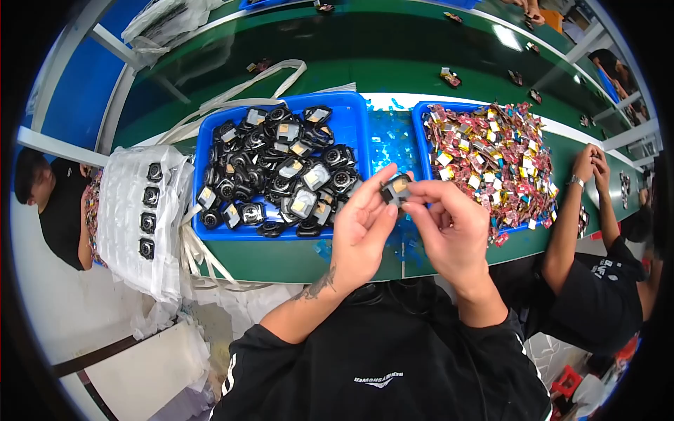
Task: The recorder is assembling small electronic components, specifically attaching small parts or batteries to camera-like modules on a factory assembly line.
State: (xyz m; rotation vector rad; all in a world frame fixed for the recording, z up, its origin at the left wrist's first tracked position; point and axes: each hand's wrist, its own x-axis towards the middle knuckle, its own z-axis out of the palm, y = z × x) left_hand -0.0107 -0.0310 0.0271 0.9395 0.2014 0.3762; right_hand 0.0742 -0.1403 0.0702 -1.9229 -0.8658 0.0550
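Head view. My left hand (359, 235) and right hand (449, 228) meet in front of my chest, above the near edge of the green bench (295, 256). Between them I hold one small black module (395, 189) with a pale square face. Left thumb and fingers are closed on its left side; right thumb and forefinger pinch its right edge, the other right fingers curled loosely below. The module is lifted clear of the bench, just in front of the gap between two blue trays.

Left blue tray (351, 105): heaped with the same black modules (274, 175), some showing pale faces. Right blue tray (420, 116): piled with small red, yellow and white packets (491, 154). Blue scraps (390, 137) lie on the bench between the trays.

Far left: a white bubble sheet (133, 217) with four black modules seated in a column. White straps (239, 95) trail behind the left tray.

Another person sits at my right, clasped hands (590, 165) resting at the bench edge.
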